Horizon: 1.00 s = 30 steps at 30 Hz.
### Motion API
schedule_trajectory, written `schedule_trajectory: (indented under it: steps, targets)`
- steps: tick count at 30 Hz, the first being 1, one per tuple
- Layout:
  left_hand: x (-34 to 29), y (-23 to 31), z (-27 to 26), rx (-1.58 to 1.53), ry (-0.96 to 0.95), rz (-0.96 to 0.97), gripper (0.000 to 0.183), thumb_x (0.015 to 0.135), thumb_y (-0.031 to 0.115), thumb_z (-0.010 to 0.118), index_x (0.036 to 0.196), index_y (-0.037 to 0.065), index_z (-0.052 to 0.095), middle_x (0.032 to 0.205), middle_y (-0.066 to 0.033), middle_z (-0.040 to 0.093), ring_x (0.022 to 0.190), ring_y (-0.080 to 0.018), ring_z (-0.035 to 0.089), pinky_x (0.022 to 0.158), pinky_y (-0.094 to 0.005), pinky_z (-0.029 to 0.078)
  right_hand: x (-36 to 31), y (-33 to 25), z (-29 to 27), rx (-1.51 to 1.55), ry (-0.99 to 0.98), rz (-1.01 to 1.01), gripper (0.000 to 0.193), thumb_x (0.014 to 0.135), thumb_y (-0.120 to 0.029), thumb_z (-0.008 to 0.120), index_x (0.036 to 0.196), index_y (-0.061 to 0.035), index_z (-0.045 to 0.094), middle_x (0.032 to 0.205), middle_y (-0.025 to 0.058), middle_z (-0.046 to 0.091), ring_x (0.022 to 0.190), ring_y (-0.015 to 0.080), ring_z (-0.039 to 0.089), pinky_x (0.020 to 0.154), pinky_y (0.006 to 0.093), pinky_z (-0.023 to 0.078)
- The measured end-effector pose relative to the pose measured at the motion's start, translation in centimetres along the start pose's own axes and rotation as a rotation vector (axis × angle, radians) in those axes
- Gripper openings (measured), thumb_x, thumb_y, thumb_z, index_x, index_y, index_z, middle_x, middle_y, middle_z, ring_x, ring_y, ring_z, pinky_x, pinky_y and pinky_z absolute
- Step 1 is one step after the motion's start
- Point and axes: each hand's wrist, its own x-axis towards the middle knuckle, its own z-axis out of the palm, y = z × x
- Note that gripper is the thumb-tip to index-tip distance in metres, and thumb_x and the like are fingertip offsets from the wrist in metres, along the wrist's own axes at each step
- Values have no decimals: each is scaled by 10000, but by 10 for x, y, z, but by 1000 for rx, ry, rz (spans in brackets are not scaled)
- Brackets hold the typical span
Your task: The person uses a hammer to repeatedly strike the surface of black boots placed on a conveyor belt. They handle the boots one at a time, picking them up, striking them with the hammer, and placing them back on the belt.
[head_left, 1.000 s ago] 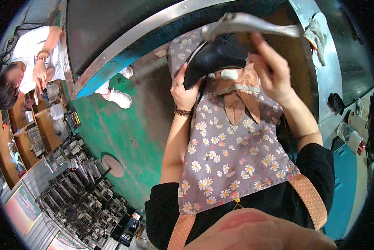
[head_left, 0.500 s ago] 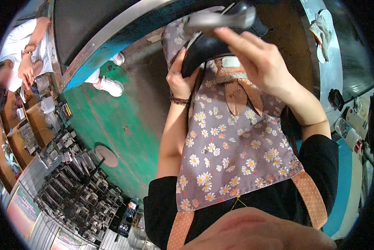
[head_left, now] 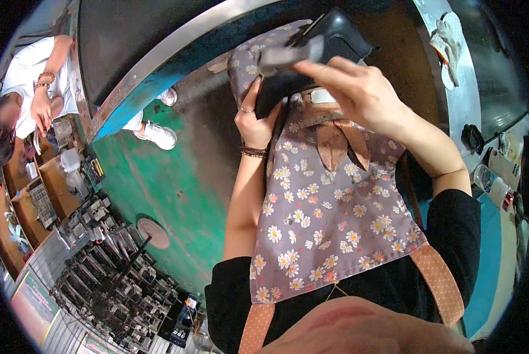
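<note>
black shoe [head_left: 329, 44] between left hand [head_left: 257, 115] and right hand [head_left: 359, 88], above floral apron [head_left: 329, 218]

Even indoor light over my apron [head_left: 329, 212], soft shadows under my forearms, faint sheen on the black shoe [head_left: 335, 41], grey piece in my fingers [head_left: 326, 69] motion-blurred, heavy fisheye bending at the edges, black vignette around the rim

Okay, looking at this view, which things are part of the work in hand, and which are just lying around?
In hand:
- black shoe, gripped from below by the left hand
- grey flat piece, pressed against it by the right hand

Lying about:
- white cloth on the metal bench edge
- plastic bottle
- racks of metal parts
</note>
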Motion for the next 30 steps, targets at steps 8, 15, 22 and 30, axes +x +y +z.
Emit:
schedule_trajectory:
  steps: [8,15,22,30]
  targets:
    - [4,-3,-1,-26,-30,-70,593,671,53,809,1232,60,617,1135,-179,672,1017,-314,671,866,-363,528,-28,23,18,-12,84,132,590,781,22,621,1341,-141,532,826,111,586,703,305,623,597,420,515]
    - [10,2,-2,-10,-56,-92,585,674,79,828,1221,60,622,1113,-179,681,999,-287,684,851,-350,533,-41,32,43,-37,175,40,592,770,-38,618,1348,-109,513,846,107,559,687,323,605,576,427,507]
    - [5,-12,-2,-79,-45,-136,571,675,70,822,1212,55,627,1101,-171,689,990,-265,690,856,-335,529,-56,49,62,-36,508,-188,524,735,-15,667,1251,-68,590,931,145,640,769,330,645,652,400,545]
    - [12,1,-3,29,-49,-102,570,693,107,831,1220,56,618,1097,-167,690,977,-269,694,847,-346,536,-40,32,15,-7,604,-73,502,790,-20,657,1281,-54,562,965,132,664,780,326,659,646,395,543]
